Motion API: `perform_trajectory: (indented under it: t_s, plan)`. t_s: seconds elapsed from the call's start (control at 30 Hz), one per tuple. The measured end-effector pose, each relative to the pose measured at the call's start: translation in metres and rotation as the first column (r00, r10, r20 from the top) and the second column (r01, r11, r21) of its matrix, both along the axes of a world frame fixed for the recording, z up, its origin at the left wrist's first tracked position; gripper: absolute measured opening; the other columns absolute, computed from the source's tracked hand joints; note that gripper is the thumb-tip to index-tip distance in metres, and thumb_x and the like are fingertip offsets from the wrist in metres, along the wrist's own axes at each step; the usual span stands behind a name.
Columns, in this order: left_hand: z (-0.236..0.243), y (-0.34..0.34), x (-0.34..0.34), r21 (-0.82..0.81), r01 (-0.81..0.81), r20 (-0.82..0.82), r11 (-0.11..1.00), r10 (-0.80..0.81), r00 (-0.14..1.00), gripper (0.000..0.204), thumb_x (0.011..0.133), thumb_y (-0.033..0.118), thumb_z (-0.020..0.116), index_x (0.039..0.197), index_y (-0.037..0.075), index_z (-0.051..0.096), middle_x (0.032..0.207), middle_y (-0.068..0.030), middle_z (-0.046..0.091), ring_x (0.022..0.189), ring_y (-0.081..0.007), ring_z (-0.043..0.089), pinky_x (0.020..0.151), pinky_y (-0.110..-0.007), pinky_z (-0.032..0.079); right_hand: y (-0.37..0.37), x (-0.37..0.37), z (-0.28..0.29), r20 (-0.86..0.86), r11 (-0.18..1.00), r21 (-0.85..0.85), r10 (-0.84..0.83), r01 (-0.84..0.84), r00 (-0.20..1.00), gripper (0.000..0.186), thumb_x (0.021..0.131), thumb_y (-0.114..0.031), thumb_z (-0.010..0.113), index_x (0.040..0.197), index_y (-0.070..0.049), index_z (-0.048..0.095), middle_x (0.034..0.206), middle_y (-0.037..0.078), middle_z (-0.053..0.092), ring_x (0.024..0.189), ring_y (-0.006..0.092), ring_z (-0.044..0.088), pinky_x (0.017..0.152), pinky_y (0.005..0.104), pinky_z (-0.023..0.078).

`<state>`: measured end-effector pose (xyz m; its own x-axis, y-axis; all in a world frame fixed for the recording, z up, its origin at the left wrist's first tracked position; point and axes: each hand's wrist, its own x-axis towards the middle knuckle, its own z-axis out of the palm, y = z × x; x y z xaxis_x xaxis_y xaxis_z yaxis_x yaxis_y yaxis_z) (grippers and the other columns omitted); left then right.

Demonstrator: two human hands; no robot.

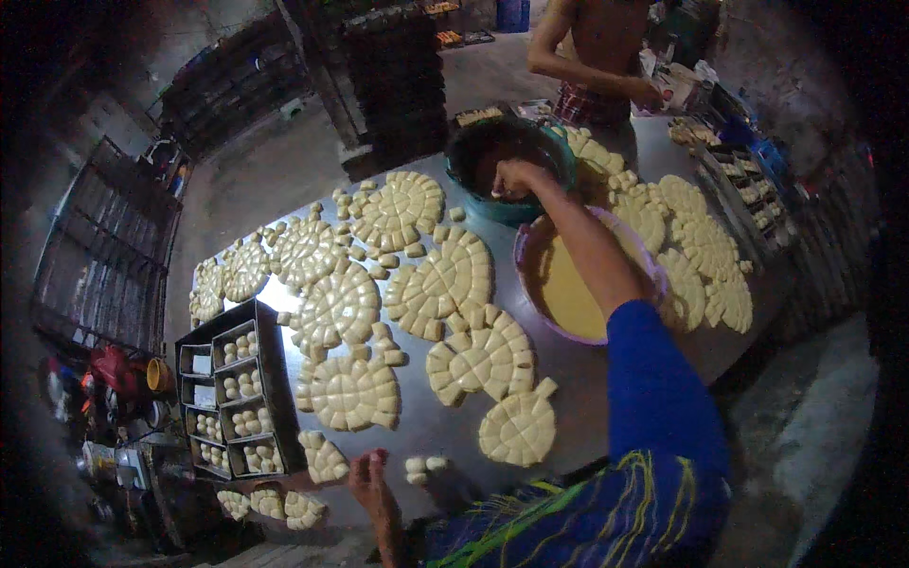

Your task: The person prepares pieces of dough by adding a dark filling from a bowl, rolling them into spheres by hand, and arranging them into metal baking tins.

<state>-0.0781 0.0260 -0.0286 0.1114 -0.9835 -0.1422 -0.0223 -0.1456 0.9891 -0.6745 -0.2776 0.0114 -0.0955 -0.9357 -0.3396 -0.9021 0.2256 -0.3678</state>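
My right hand (pixel 516 178) reaches over the dark inside of a green basin (pixel 516 216), its fingers bent together. A small pale spot shows at the fingertips, too small to name. Below the forearm stands a pink-rimmed basin (pixel 559 327) with yellowish contents. Close to the table's near edge, my left hand (pixel 371 483) is raised with its fingers bunched; what they hold, if anything, is hidden. On one side of it lies a cut dough piece (pixel 324 457), on the other a few small dough balls (pixel 426 469). Round slabs of dough cut into pieces (pixel 338 308) cover much of the metal table.
A black divided tray (pixel 275 355) with dough balls in its compartments sits at the table's left edge. More dough slabs (pixel 701 237) lie on the right. Across the table stands another person (pixel 606 57). Behind are a post (pixel 322 76) and dark stacked trays (pixel 393 85).
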Motion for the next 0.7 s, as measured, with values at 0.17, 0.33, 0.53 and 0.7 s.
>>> perform_trajectory:
  t_s: [0.17, 0.33, 0.53, 0.7]
  plan:
    - [0.019, 0.008, -0.024, 0.039, -0.011, 0.02, 0.999, 0.01, 1.0, 0.016, 0.095, 0.014, 0.061, 0.097, -0.002, 0.064, 0.095, -0.0125, 0.069, 0.091, -0.0202, 0.064, 0.089, -0.035, 0.05, -0.016, 0.007, -0.014, 0.155, 0.976, 0.198, -0.123, 0.092, 0.98, 0.028, 0.084, 0.0, 0.055, 0.104, -0.004, 0.074, 0.089, 0.01, 0.071, 0.075, 0.0211, 0.065, 0.061, 0.0356, 0.054]
    - [0.01, 0.003, -0.029, 0.057, 0.052, 0.018, 0.997, -0.054, 0.998, 0.016, 0.095, 0.014, 0.06, 0.097, -0.001, 0.064, 0.093, -0.011, 0.068, 0.09, -0.0195, 0.064, 0.088, -0.035, 0.05, -0.02, 0.001, -0.017, 0.161, 0.982, 0.17, -0.115, 0.087, 0.98, 0.034, 0.083, 0.004, 0.054, 0.108, -0.007, 0.074, 0.097, 0.011, 0.072, 0.078, 0.0209, 0.066, 0.063, 0.0363, 0.056]
    - [0.016, -0.01, -0.027, 0.014, 0.066, 0.023, 0.998, -0.067, 0.998, 0.016, 0.096, 0.015, 0.059, 0.096, -0.001, 0.064, 0.094, -0.0103, 0.068, 0.091, -0.0187, 0.063, 0.088, -0.034, 0.05, -0.015, 0.019, -0.005, 0.029, 0.964, 0.264, -0.016, 0.008, 0.999, 0.039, 0.081, 0.003, 0.061, 0.114, -0.014, 0.074, 0.108, 0.007, 0.073, 0.087, 0.0183, 0.067, 0.071, 0.0339, 0.057]
    - [0.017, -0.014, -0.026, -0.032, 0.055, -0.052, 0.998, -0.056, 0.997, 0.016, 0.096, 0.014, 0.06, 0.094, -0.001, 0.064, 0.093, -0.0103, 0.068, 0.091, -0.0181, 0.063, 0.087, -0.033, 0.05, -0.019, 0.01, 0.004, -0.037, 0.936, 0.336, 0.127, -0.108, 0.991, 0.039, 0.081, 0.002, 0.062, 0.114, -0.017, 0.074, 0.107, 0.001, 0.073, 0.088, 0.016, 0.066, 0.073, 0.033, 0.056]
